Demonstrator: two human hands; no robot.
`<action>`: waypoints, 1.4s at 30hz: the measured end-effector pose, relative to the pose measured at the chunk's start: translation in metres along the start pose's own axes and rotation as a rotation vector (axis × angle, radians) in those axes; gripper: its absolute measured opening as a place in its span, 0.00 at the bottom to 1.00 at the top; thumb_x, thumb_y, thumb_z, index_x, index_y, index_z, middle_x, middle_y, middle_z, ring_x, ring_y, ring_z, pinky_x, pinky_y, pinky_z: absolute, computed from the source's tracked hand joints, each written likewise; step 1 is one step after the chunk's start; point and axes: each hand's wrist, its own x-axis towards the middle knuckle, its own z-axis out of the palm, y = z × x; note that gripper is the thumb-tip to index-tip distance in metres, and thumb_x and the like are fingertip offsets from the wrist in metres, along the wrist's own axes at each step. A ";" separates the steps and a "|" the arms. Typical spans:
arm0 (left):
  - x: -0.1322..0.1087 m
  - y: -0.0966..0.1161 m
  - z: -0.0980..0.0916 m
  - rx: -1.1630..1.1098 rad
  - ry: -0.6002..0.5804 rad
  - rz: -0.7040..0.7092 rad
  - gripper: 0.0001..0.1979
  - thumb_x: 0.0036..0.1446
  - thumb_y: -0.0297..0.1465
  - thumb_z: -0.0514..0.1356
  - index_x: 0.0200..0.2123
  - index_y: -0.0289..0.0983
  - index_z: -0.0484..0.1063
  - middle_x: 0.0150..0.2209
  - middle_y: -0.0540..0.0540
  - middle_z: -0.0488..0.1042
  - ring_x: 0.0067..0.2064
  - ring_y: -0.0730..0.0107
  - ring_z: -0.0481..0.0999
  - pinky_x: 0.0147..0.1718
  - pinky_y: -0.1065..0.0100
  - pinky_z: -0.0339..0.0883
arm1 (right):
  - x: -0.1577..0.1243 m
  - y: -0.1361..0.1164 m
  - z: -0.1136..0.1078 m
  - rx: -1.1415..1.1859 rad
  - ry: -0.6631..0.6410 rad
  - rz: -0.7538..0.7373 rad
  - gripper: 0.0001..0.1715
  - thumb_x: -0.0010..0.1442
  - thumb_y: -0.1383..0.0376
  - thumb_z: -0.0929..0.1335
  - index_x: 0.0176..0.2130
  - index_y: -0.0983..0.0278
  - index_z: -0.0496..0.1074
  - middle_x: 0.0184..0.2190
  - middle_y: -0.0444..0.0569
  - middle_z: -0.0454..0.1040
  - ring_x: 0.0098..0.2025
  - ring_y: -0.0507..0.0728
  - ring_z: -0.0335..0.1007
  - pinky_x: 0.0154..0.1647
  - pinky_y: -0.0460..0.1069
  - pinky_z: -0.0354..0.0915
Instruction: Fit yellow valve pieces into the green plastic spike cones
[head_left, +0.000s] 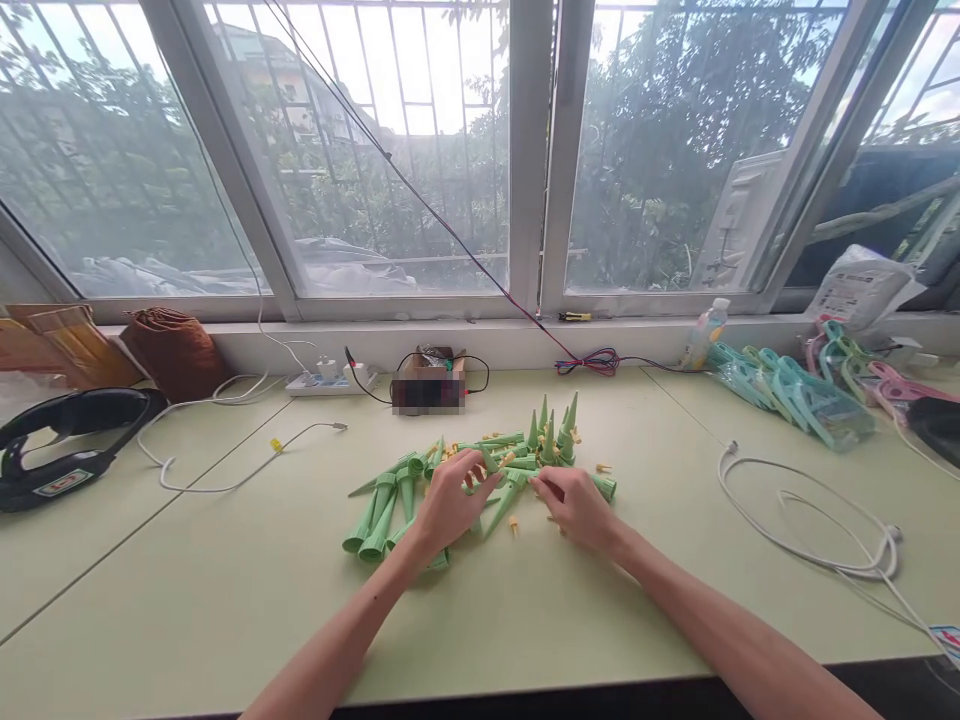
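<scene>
Here, green cones lie beneath the left hand.

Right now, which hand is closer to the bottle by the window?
Right. The right hand rests on the green spikes, in front and left of the bottle; the left hand is farther left on the same pile.

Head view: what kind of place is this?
Probably a small piecework bench by a window: heap of green plastic spikes, pile of teal clips, power strip with loose cables.
</scene>
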 end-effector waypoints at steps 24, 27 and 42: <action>0.113 0.016 0.054 0.101 -0.035 -0.152 0.08 0.57 0.34 0.62 0.27 0.37 0.70 0.31 0.45 0.78 0.32 0.63 0.76 0.29 0.68 0.64 | -0.001 -0.007 0.010 -0.047 -0.069 -0.088 0.22 0.65 0.69 0.61 0.22 0.61 0.48 0.17 0.40 0.55 0.20 0.51 0.51 0.23 0.47 0.48; 0.107 0.011 0.059 0.119 -0.096 -0.173 0.08 0.56 0.33 0.63 0.27 0.37 0.71 0.31 0.45 0.79 0.32 0.63 0.76 0.30 0.68 0.64 | -0.001 -0.008 0.008 -0.021 -0.071 -0.088 0.22 0.64 0.69 0.61 0.22 0.60 0.48 0.17 0.40 0.55 0.20 0.51 0.51 0.23 0.47 0.48; 0.061 0.006 0.026 0.084 -0.208 -0.089 0.04 0.57 0.30 0.61 0.33 0.37 0.74 0.29 0.49 0.76 0.30 0.69 0.73 0.32 0.70 0.65 | 0.000 -0.011 0.000 0.128 0.054 -0.016 0.19 0.69 0.62 0.60 0.26 0.61 0.58 0.20 0.40 0.57 0.22 0.52 0.51 0.25 0.47 0.51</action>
